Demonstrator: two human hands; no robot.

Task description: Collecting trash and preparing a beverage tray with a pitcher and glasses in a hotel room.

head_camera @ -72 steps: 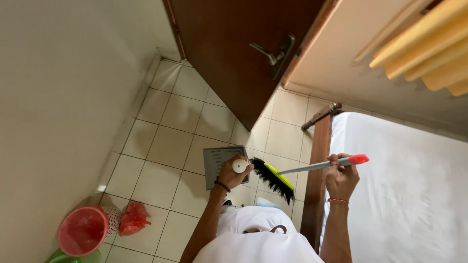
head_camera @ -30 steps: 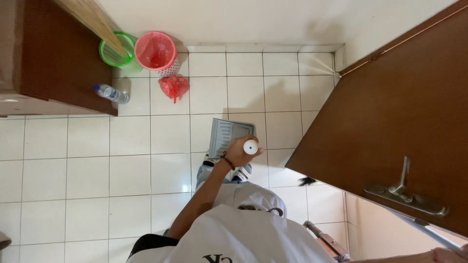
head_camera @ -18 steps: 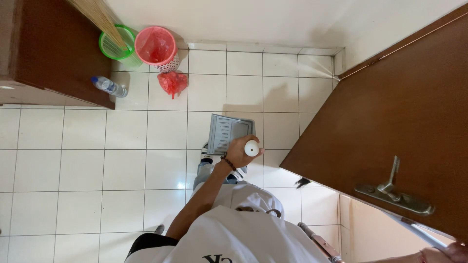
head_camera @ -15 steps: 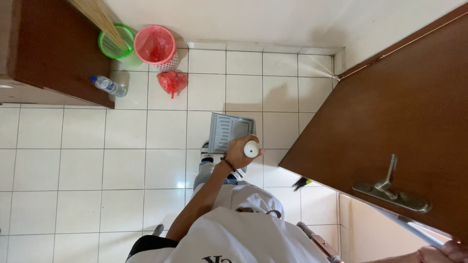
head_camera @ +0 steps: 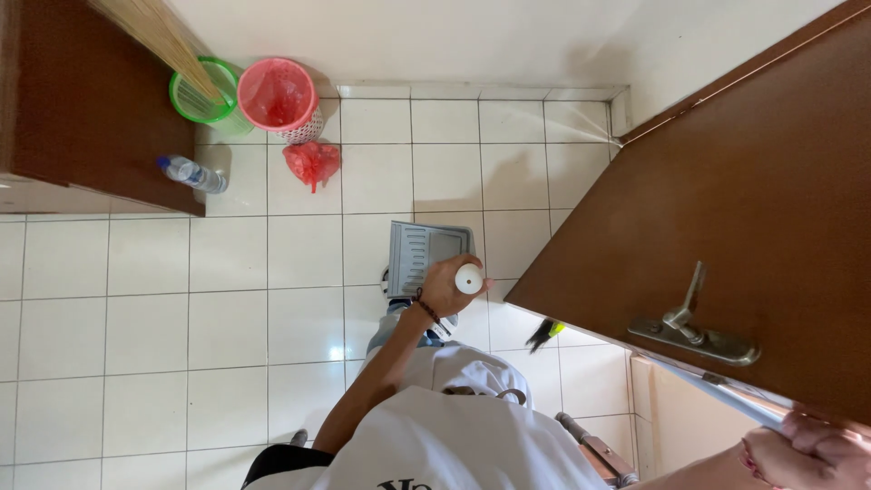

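1. White floor tiles [head_camera: 227,272] fill the view; my landmark is the grey dustpan [head_camera: 426,252], lying flat on them.
2. My left hand [head_camera: 449,289] is wrapped tight round the dustpan's handle, whose white end cap [head_camera: 469,279] faces up; the pan lies just beyond my knuckles, long axis running away from me toward the wall.
3. My right hand [head_camera: 807,454], well to the right of the dustpan at the frame's corner, is curled shut round a pale broom handle [head_camera: 717,392].
4. Broom bristles [head_camera: 544,334] peek out below the brown door [head_camera: 726,209], right of the dustpan; the left hand is nearer to them.
5. Beyond the dustpan: a red bag [head_camera: 311,161], red bin [head_camera: 277,95], green bin [head_camera: 204,91], bottle [head_camera: 190,172].
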